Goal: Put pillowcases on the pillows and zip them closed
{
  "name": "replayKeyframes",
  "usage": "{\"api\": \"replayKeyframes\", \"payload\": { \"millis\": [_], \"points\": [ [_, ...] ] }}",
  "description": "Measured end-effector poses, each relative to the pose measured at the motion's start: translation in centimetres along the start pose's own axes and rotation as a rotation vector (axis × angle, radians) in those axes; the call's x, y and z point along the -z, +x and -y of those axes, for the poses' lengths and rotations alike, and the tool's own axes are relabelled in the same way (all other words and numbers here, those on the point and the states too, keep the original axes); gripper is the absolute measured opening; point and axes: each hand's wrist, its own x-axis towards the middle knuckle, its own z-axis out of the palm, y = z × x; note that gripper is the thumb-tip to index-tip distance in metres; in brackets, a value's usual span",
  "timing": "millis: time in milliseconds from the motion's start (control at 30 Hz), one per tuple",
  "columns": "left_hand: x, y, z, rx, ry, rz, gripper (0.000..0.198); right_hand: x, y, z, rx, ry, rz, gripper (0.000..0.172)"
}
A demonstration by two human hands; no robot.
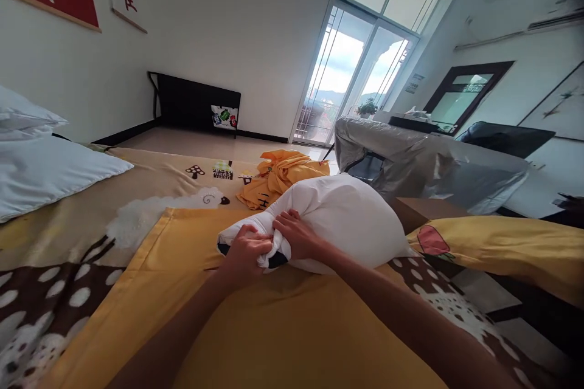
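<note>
A white pillow lies on a yellow sheet spread over the bed. My left hand is clenched on the pillow's near left end, bunching the white cloth. My right hand grips the same end just beside it, fingers curled into the fabric. A dark patch shows under the bunched cloth between the two hands.
Two more white pillows lie at the far left. A crumpled orange-yellow cloth sits beyond the pillow. A grey covered sofa stands to the right, a glass balcony door behind. A patterned bedcover with cartoon sheep lies beneath.
</note>
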Motion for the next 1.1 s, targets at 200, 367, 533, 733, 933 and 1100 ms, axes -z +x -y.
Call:
{"api": "replayKeyframes", "payload": {
  "millis": [200, 367, 533, 733, 933, 1100],
  "points": [
    [1.0, 0.0, -3.9, -0.197, 0.148, -0.144, 0.018, 4.9, -2.4, 1.0, -0.037, -0.026, -0.015, 0.049],
    [5.6, -0.8, -8.3, -0.402, 0.253, -0.307, 0.044, 12.9, -4.3, -0.2, -0.06, -0.194, -0.065, 0.05],
    [8.3, -1.2, -6.3, -0.033, 0.096, -0.738, 0.013, 20.3, -4.8, -1.9, -0.201, -0.357, -0.102, 0.012],
    [2.8, -1.0, 0.7, 0.394, 0.276, 0.177, 0.025, 23.7, -3.4, -1.6, -0.147, -0.401, 0.035, 0.008],
    [-1.5, -2.6, 4.4, 0.316, 0.352, 0.289, 0.037, 19.7, -1.5, -0.2, -0.109, -0.214, 0.333, 0.007],
    [-1.0, -3.0, 6.2, 0.287, 0.33, 0.256, 0.041, 15.3, -0.3, 0.0, -0.073, -0.164, 0.455, 0.011]
  ]
}}
